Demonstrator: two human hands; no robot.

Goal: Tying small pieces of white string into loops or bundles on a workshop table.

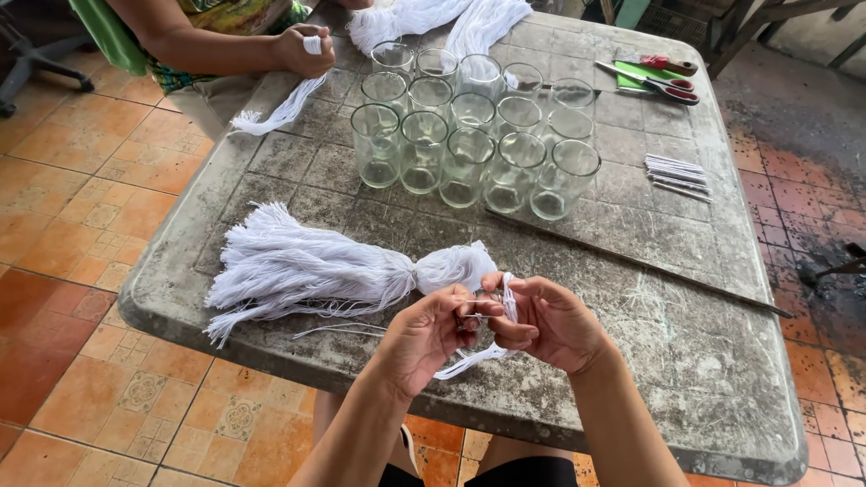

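The left hand (431,332) and right hand (552,323) were pinched together on a thin white cotton string (471,359). A bundle of white cotton threads (316,269) lay just beside them on the worn grey table (686,352).

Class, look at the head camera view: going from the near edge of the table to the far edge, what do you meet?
The person's left hand and right hand on white string → white thread bundle → thin long rod → cluster of clear glasses → red-handled scissors.

Bare forearms, no sleeves, dark shorts, light sandal
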